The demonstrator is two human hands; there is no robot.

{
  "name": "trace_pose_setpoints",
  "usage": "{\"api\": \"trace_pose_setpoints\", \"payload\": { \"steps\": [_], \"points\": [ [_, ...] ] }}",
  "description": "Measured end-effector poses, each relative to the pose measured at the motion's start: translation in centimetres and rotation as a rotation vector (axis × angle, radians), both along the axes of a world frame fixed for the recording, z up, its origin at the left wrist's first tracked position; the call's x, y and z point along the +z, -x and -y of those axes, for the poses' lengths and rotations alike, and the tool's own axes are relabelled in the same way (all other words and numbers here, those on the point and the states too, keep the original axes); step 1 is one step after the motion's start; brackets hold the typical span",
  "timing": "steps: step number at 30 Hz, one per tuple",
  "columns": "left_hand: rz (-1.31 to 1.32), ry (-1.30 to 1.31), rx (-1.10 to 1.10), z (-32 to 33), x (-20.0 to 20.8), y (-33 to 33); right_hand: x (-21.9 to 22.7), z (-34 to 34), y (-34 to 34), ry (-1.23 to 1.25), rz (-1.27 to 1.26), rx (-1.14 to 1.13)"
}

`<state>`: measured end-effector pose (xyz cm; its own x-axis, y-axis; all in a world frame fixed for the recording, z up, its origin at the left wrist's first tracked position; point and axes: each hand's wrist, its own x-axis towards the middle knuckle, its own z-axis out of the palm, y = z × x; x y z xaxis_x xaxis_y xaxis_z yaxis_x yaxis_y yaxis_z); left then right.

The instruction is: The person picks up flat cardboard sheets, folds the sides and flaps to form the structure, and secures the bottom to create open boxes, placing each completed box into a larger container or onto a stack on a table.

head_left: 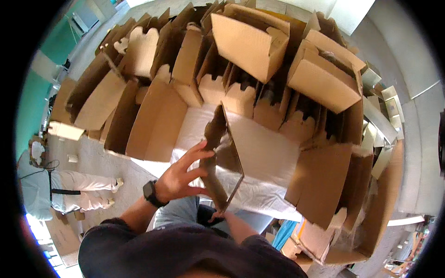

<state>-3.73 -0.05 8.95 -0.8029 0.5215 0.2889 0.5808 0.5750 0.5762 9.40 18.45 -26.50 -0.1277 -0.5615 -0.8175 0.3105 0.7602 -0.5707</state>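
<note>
Above the white-covered surface (259, 146), a narrow open cardboard box (215, 173) with a notched edge stands tilted in front of me. My left hand (178, 178), with a dark watch on its wrist, holds the box's left side, its fingers spread along the cardboard. At the near lower corner, my right hand (219, 215) grips the same box; most of that hand is hidden behind it. Inside the box, pale shiny patches show, but I cannot tell what they are.
Open cardboard boxes (155, 118) crowd the left and far sides. Two lie tilted on top, one a wide box (248, 44). A brown box (320, 180) and a large carton (387, 204) stand right. Another person (79, 187) is at the left.
</note>
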Motion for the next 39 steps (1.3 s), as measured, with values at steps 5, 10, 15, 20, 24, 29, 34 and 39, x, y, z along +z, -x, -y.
{"api": "trace_pose_setpoints", "payload": {
  "steps": [5,10,15,20,24,29,34,39],
  "points": [
    [-0.086,-0.115,-0.036,0.6,-1.4,-1.7,-3.1,0.1,0.4,0.047,-0.153,0.372],
    [-0.11,-0.149,-0.12,0.6,-2.1,-1.7,8.8,-4.3,0.4,0.106,-0.526,0.237],
    [-0.164,-0.189,-0.141,1.4,-2.6,-2.2,25.8,-7.2,-3.2,0.267,-0.577,-0.221],
    [-0.182,-0.246,-0.207,1.5,-2.9,-2.2,30.8,-6.9,-3.1,0.377,-0.838,-0.829],
    [-0.21,-0.245,-0.183,1.9,-3.0,-2.6,32.9,-4.0,2.4,0.458,-1.235,-1.131],
    [-0.182,-0.287,-0.168,0.8,-2.0,-3.5,33.7,0.4,8.1,0.253,-1.595,-0.975],
    [-0.169,-0.471,0.105,1.5,-3.2,-3.2,33.3,0.8,9.6,0.296,-1.451,-0.99],
    [-0.041,-0.558,0.353,1.4,-2.4,-2.3,34.7,-0.6,8.6,0.142,-1.519,-1.045]
  ]
}}
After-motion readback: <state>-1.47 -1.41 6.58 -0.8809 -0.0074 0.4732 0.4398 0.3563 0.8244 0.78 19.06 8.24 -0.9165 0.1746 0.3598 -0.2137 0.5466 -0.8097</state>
